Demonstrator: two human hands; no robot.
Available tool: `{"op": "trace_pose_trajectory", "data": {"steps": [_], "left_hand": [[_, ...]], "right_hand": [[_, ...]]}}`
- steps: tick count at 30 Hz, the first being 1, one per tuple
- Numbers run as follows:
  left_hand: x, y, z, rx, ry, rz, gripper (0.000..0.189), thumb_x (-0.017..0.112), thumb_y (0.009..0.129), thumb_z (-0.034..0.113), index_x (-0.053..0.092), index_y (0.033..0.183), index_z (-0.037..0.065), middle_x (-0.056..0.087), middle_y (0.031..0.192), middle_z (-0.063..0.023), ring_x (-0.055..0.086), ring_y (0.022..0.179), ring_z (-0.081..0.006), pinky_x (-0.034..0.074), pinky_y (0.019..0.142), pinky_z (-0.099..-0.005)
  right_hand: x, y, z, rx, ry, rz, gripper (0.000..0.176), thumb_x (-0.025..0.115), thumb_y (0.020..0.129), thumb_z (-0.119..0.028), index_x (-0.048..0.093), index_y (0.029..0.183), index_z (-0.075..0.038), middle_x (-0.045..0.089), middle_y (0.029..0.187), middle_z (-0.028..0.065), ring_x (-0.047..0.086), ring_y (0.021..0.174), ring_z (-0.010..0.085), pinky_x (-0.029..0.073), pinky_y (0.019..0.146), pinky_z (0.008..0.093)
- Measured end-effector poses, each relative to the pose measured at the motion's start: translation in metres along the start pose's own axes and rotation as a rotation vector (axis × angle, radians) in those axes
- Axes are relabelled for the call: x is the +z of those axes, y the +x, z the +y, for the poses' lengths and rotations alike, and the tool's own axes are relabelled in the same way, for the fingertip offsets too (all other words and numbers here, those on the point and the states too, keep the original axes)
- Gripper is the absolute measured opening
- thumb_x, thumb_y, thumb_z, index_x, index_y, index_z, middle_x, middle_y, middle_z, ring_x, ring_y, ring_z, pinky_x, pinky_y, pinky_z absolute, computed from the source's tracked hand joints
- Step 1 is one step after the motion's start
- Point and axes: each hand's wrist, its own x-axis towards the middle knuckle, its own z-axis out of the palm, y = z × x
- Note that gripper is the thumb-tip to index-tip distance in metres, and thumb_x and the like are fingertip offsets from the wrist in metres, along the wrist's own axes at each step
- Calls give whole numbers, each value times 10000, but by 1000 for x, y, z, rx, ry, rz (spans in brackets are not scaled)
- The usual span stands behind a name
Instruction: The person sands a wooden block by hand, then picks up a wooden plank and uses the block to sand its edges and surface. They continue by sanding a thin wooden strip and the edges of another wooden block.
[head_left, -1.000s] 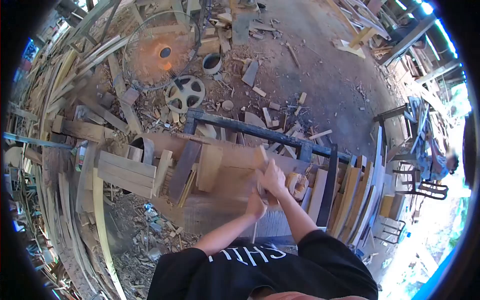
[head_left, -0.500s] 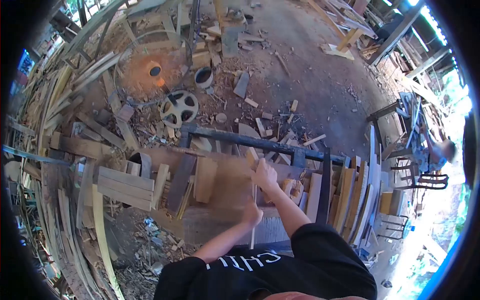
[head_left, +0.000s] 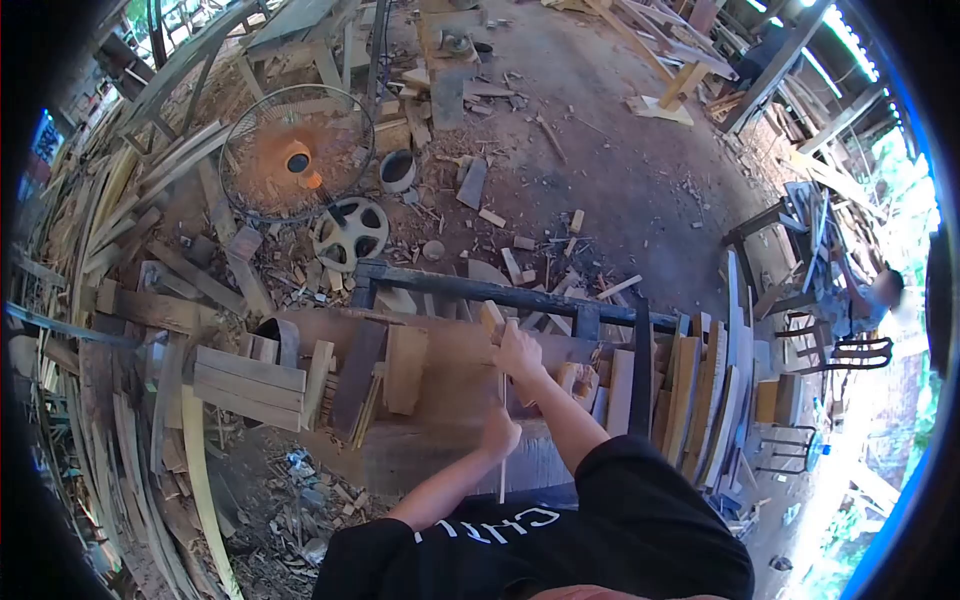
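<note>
My right hand (head_left: 517, 352) is closed over a small tan wooden block (head_left: 491, 318) at the far side of the workbench (head_left: 400, 450). My left hand (head_left: 499, 433), nearer my body, has its fingers curled around a thin wooden strip (head_left: 502, 482). The strip runs upright in the view, from under my right hand down toward my shirt. Both hands are over the bench, with the fingers' undersides hidden. Left of them on the bench lies a flat board (head_left: 406, 370). Just right of my right forearm sits a rough wood piece (head_left: 577, 381).
A dark frame bar (head_left: 470, 290) crosses behind the bench. Beyond it stand a spoked wheel (head_left: 350, 235) and a wire-guarded fan (head_left: 298, 162). Upright boards (head_left: 700, 400) line the right, and stacked planks (head_left: 250, 383) lie left. A person (head_left: 855, 300) sits far right.
The view has shifted slightly, so the surroundings sit a little further left and up. Both hands keep nearly the same pose, with the right still on the block and the left on the strip.
</note>
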Motion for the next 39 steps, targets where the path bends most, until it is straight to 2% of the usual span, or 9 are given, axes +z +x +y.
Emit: {"op": "trace_pose_trajectory", "data": {"steps": [3,6,8,11,15,20,23,33,39], "left_hand": [[12,-1,1,172,-169,172,424,535,757,-8,431,1165,-53,556,1073,-289,558,1003,-421,442,846,-447],[13,0,15,8,-1275,26,425,520,720,-41,412,1129,-80,545,1064,-335,548,1016,-449,431,867,-479],[8,-2,11,265,-770,164,416,522,716,-41,418,1118,-73,565,1016,-315,565,995,-429,445,830,-477],[4,-2,0,11,-179,35,381,536,755,-2,427,1119,-33,592,962,-257,595,919,-398,466,749,-449],[12,0,2,161,-126,218,352,538,749,-8,427,1083,-34,598,888,-249,602,832,-413,470,696,-463],[57,18,-28,87,-1020,132,308,536,720,-43,426,1008,-57,590,845,-294,586,821,-465,455,706,-517],[14,-1,0,114,-139,169,304,537,748,-25,431,1031,-50,606,853,-272,593,823,-456,452,688,-508],[28,-2,-9,139,-529,100,452,540,693,-54,430,1130,-76,613,863,-282,580,836,-480,456,758,-523],[1,-7,9,32,-112,118,482,542,702,-35,402,1161,-80,609,855,-281,584,828,-472,458,733,-519]], "right_hand": [[-10,-31,3,22,-4,-40,454,637,788,-314,453,1049,10,635,934,287,615,896,459,485,792,525],[-10,-65,9,19,-71,-131,451,642,785,-313,454,1047,2,636,926,283,620,881,456,486,783,531],[-7,-56,9,-42,-44,-52,439,646,809,-339,453,1017,-4,643,892,281,637,852,446,497,772,519],[10,-5,9,-39,-16,77,448,653,801,-337,449,1019,-4,642,895,285,634,851,450,495,772,525],[-1,-20,7,-27,-45,47,442,661,790,-325,448,1010,-6,640,892,281,634,849,449,495,764,531],[-15,-71,6,-23,-78,-99,435,652,782,-301,462,1030,1,634,918,278,623,865,449,491,761,526],[2,-18,9,-60,-29,59,429,665,785,-297,448,1014,-8,640,896,278,638,854,435,495,774,526],[-9,-68,9,39,-71,-104,465,660,783,-333,469,1033,11,637,887,273,626,851,450,497,761,516],[-2,3,5,-8,-3,32,450,643,794,-332,465,1029,9,642,894,276,626,848,454,492,765,525]]}}
